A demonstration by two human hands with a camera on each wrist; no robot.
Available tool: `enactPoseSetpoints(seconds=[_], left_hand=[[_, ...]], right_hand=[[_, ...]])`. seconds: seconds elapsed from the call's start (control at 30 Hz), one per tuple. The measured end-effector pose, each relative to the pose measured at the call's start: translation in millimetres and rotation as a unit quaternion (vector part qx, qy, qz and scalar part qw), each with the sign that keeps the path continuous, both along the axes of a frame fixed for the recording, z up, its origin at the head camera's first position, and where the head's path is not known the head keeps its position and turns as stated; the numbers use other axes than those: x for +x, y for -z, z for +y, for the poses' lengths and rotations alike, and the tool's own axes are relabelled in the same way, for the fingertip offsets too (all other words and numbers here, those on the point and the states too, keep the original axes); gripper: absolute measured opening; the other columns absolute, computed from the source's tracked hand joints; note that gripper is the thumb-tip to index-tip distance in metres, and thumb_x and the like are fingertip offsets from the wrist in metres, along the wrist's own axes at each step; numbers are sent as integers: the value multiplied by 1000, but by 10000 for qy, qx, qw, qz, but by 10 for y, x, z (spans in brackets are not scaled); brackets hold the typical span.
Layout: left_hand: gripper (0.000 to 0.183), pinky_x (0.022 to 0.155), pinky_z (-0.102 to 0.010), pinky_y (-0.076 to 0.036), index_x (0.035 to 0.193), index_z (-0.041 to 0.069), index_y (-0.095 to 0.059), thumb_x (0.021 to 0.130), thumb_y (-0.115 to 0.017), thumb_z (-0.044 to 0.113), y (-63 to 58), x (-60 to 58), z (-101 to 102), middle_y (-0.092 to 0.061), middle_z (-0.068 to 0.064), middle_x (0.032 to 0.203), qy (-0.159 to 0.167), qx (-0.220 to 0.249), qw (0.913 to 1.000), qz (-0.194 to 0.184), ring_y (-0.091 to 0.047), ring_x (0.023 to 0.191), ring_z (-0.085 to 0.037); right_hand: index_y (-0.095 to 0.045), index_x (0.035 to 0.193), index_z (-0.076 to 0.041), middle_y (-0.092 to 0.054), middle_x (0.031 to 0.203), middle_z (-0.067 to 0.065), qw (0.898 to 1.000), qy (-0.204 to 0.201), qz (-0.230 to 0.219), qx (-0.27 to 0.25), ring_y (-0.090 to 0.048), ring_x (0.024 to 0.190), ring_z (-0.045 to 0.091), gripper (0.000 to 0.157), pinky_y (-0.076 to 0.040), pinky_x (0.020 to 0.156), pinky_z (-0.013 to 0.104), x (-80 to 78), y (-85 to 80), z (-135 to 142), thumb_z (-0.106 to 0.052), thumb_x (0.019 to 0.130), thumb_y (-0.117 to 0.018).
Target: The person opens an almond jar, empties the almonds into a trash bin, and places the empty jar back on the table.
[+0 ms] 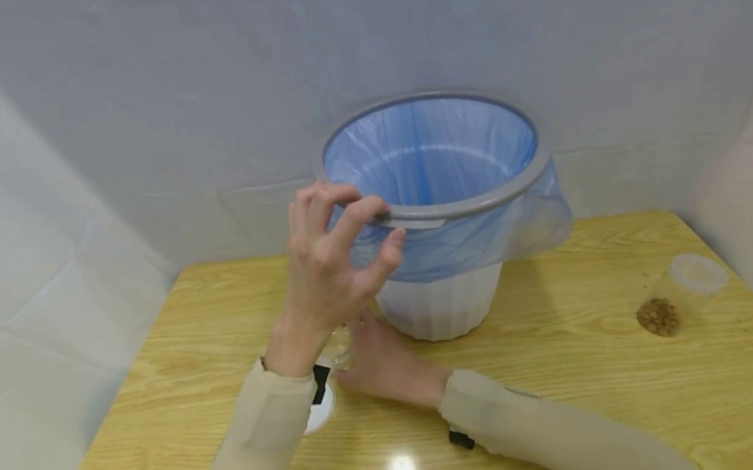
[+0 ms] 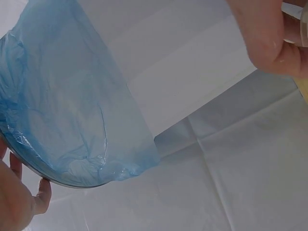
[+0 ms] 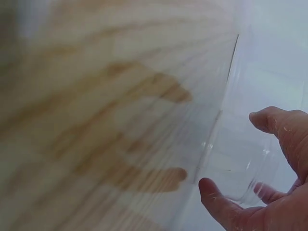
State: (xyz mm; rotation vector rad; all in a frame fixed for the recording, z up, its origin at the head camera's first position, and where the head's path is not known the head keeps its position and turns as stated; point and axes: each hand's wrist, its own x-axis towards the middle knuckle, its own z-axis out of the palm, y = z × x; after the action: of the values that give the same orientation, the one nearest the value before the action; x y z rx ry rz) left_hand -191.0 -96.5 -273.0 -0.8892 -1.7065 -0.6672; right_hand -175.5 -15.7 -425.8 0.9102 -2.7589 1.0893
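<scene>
A white trash can (image 1: pixel 441 304) with a grey rim and a blue bag (image 1: pixel 459 246) folded over it stands at the table's back. My left hand (image 1: pixel 328 266) grips the near-left rim, fingers over the edge and thumb below it; in the left wrist view the fingertips (image 2: pixel 43 185) touch the rim. Lower down, my right hand (image 1: pixel 388 359), blurred in the head view, has its thumb and fingers around a clear plastic jar (image 1: pixel 337 345) beside the can's base. The right wrist view shows the transparent jar (image 3: pixel 231 159) between them. My left wrist hides part of it.
A white round lid (image 1: pixel 320 414) lies on the wooden table (image 1: pixel 226 370), partly behind my left sleeve. At the right, another clear jar (image 1: pixel 694 284) lies on its side with small brown pieces (image 1: pixel 659 317) at its left end. Pale sheets surround the table.
</scene>
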Motion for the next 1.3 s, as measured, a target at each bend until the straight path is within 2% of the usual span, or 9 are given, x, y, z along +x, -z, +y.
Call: enactPoseSetpoints(seconds=[0.23, 0.4, 0.47, 0.57, 0.63, 0.7, 0.83, 1.03, 1.3], left_hand=[[23, 92, -55, -44, 100, 9, -70, 93, -66, 31, 8, -5, -30, -59, -14, 100, 25, 31, 10000, -23, -52, 96, -36], [21, 90, -52, -44, 101, 9, -73, 91, -67, 27, 3, 10, -91, -61, -14, 101, 65, 3, 9999, -150, -54, 98, -35], [21, 89, -51, -44, 102, 9, -73, 92, -67, 26, 8, 23, -129, -62, -14, 104, 66, -52, 9997, -214, -55, 99, -35], [23, 91, -50, -44, 107, 9, -74, 93, -66, 25, 25, 56, -190, -64, -15, 108, 38, -143, 9995, -286, -55, 102, -36], [25, 93, -51, -44, 111, 9, -73, 94, -65, 26, 39, 85, -233, -64, -17, 112, 16, -223, 9992, -317, -56, 104, -37], [29, 94, -53, -44, 116, 9, -73, 94, -65, 27, 53, 114, -264, -65, -18, 116, -16, -299, 9990, -347, -57, 107, -38], [34, 94, -53, -45, 122, 10, -71, 95, -64, 30, 89, 176, -318, -65, -18, 124, -67, -459, 9978, -471, -59, 115, -39], [40, 96, -56, -44, 127, 9, -70, 96, -61, 34, 196, 309, -398, -64, -19, 133, -125, -610, 9951, -768, -60, 119, -38], [42, 98, -60, -44, 130, 14, -69, 99, -56, 40, 465, 480, -441, -63, -16, 138, -242, -992, 9878, -1172, -61, 122, -36]], right_hand=[[-39, 150, -5, -55, 135, 17, 9985, -38, 156, 530, -56, 123, 27, 87, -51, 104, 40, 167, -89, 113, -32, 80, -83], [-49, 142, 0, -57, 132, 18, 9981, -183, 128, 581, -58, 115, 24, 74, -53, 99, 37, 302, -136, 244, -32, 83, -80], [-51, 140, -2, -59, 128, 15, 9977, -253, 259, 571, -60, 109, 22, 72, -55, 94, 35, 358, -143, 311, -34, 83, -80], [-56, 135, -3, -61, 123, 11, 9943, -407, 738, 652, -62, 105, 20, 70, -56, 91, 33, 430, -141, 428, -38, 81, -83], [-57, 132, -4, -60, 123, 11, 9906, -518, 1023, 753, -62, 106, 20, 70, -57, 91, 34, 470, -143, 508, -41, 79, -85], [-57, 131, -5, -59, 129, 14, 9879, -593, 1128, 888, -62, 112, 23, 71, -57, 93, 37, 505, -149, 589, -43, 79, -85], [-56, 135, -8, -54, 141, 22, 9867, -616, 946, 1172, -60, 124, 31, 73, -55, 100, 44, 576, -173, 747, -47, 80, -84], [-56, 137, -11, -54, 144, 21, 9882, -451, 815, 1219, -61, 126, 33, 75, -55, 101, 47, 648, -207, 943, -49, 79, -85], [-56, 140, -13, -56, 143, 16, 9876, -203, 824, 1319, -65, 119, 30, 77, -58, 94, 46, 704, -192, 1195, -51, 79, -83]])
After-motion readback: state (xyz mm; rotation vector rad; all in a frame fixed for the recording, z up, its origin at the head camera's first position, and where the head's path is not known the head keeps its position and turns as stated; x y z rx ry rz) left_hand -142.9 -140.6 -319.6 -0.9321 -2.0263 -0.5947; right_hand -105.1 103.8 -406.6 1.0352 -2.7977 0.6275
